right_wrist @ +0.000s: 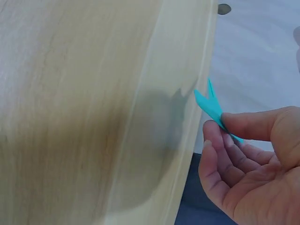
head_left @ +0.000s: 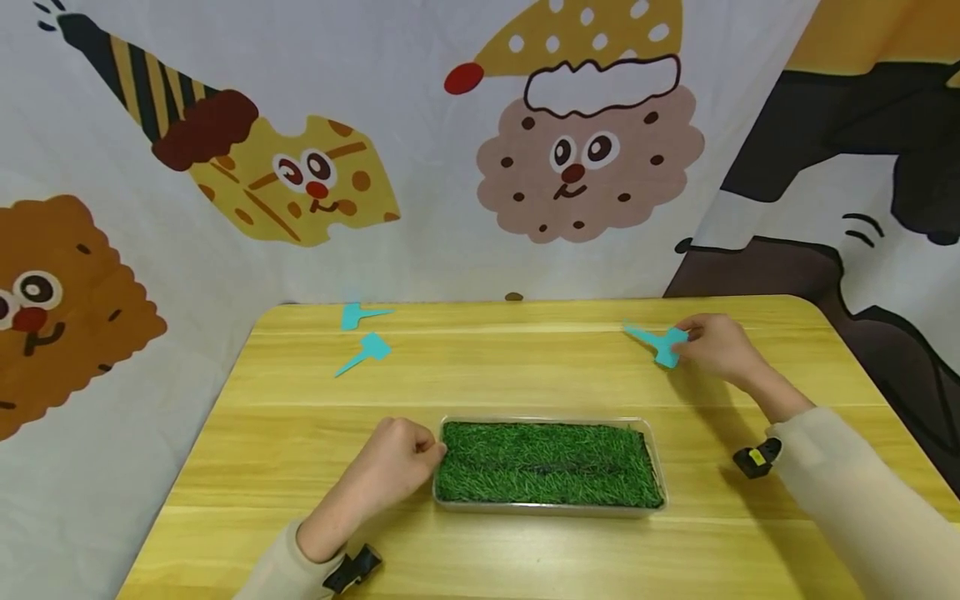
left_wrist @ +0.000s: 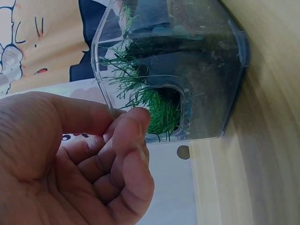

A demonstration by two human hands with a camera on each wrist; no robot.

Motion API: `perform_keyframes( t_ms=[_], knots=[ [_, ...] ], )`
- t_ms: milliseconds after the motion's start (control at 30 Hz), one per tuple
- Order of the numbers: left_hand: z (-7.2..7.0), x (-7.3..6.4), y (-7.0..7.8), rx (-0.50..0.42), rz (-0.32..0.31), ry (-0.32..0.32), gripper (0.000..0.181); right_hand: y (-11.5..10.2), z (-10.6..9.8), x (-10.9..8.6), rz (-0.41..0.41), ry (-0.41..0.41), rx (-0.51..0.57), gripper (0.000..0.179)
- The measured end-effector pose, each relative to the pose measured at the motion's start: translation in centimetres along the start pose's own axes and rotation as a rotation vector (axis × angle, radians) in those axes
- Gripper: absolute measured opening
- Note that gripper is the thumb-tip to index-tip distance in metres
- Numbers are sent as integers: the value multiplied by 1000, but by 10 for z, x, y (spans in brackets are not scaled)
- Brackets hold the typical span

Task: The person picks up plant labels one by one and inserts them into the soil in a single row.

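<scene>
In the head view, a clear plastic box (head_left: pixel 551 510) filled with green artificial grass (head_left: pixel 547 462) stands on the table. My left hand (head_left: pixel 395 458) is at its left end. The left wrist view shows that hand's thumb and forefinger pinching the box's rim, the other fingers curled; the grass (left_wrist: pixel 161 112) shows through an opening in the end wall. My right hand (head_left: pixel 720 346) holds a turquoise T-shaped plant label (head_left: pixel 663 343) above the table's back right. Its thumb and fingertips pinch the label (right_wrist: pixel 211 107) by its wide head in the right wrist view, its pointed stem sticking out.
Two more turquoise plant labels lie at the table's back left: one label (head_left: pixel 351 316) close to the back edge, the other label (head_left: pixel 375 346) just in front. Behind the wooden table (head_left: pixel 510 367) hangs a cloth (head_left: pixel 435 167) printed with cartoon biscuits and cheese.
</scene>
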State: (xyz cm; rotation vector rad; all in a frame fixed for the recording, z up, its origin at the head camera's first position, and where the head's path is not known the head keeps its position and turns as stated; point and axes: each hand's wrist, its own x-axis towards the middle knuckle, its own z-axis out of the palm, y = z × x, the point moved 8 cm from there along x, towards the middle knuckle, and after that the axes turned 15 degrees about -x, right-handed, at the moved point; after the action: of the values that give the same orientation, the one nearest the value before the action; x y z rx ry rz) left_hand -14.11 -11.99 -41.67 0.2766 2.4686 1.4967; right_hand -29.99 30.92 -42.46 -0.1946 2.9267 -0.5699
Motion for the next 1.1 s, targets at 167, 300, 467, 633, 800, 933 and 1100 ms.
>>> perform_keyframes(
  t_ms=[167,300,467,633,800,933,1100],
  knots=[
    [1,0,0,3,5,6,55,3,-12,-6,15,70,7,50],
    [1,-1,2,7,21,12,54,6,-19,-10,31,105,48,50],
    [0,-1,3,9,30,15,54,9,-26,-17,48,144,81,50],
    [0,-1,3,17,24,20,54,13,-31,-22,75,144,188,49],
    [0,-2,2,22,24,23,54,14,-34,-28,49,146,282,48],
    [1,-1,1,20,21,21,55,12,-40,-34,21,184,277,41],
    [1,-1,1,14,24,19,56,8,-48,-43,8,244,217,36]
  ],
)
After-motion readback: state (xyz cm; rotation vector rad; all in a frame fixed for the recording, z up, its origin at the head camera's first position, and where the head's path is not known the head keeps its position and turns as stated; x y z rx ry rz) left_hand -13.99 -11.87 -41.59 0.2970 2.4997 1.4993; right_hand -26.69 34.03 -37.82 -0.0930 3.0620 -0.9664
